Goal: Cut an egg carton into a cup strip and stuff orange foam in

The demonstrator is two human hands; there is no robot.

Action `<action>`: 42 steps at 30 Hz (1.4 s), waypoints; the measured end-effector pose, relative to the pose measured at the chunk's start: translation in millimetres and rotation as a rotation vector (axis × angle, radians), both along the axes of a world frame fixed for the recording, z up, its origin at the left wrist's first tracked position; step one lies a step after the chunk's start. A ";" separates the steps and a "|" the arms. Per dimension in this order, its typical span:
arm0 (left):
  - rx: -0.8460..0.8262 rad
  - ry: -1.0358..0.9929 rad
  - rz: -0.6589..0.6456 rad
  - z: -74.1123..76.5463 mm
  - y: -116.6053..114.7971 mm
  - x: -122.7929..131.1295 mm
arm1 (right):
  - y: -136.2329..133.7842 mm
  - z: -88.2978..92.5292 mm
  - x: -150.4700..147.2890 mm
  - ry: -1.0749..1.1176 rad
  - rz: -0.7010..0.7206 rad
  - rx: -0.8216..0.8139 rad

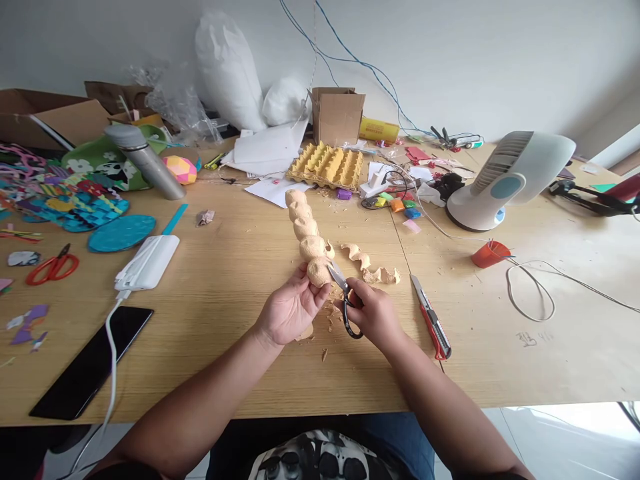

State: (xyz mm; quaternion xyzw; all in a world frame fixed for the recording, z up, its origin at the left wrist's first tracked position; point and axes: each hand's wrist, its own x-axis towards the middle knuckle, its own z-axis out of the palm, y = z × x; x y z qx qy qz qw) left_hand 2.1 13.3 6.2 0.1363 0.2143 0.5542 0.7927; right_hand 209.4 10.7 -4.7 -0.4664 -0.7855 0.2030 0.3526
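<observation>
Center of frame: left hand (290, 310) gripped the carton strip (306, 233) w/ its far end on the counter (235, 267), right hand (374, 313) held scissors (344, 293) snipping its near edge. Cutter (431, 319) lay just right.

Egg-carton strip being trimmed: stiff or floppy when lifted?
Likely fairly stiff: the strip runs straight from the left hand gripping one end. Probably light, thin pulp. Crumbs under the scissors suggest it crumbles.
</observation>
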 end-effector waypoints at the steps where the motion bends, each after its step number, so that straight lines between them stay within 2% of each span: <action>1: 0.007 0.007 0.003 -0.3 0.0 0.1 | 0.0 0.2 0.1 0.002 -0.004 -0.008; 7: 0.042 0.034 0.000 -3.0 1.4 -2.4 | 1.1 -3.3 2.0 0.060 -0.041 -0.092; 12: 0.071 0.148 0.020 -6.7 2.9 -4.0 | 3.7 -6.0 2.8 0.184 -0.108 -0.221; 19: 0.193 0.365 0.086 -8.8 2.6 -2.3 | 0.3 7.6 0.9 0.356 0.031 -0.340; 24: 0.232 0.372 0.067 -5.9 2.3 -2.8 | 2.5 5.6 -0.9 0.687 0.134 -0.710; 28: 0.233 0.316 -0.011 -5.1 0.3 0.8 | 5.9 2.2 -0.9 0.990 0.112 -0.706; 31: 0.230 0.261 -0.096 -6.5 -2.7 4.9 | 6.0 4.1 -1.8 1.115 0.112 -0.772; 36: 0.195 0.344 -0.062 -5.2 -9.8 12.3 | 3.1 5.4 -4.8 1.135 0.105 -0.857; 42: 0.340 0.366 -0.061 1.8 -14.8 14.1 | 2.6 4.6 -4.2 1.082 0.187 -0.837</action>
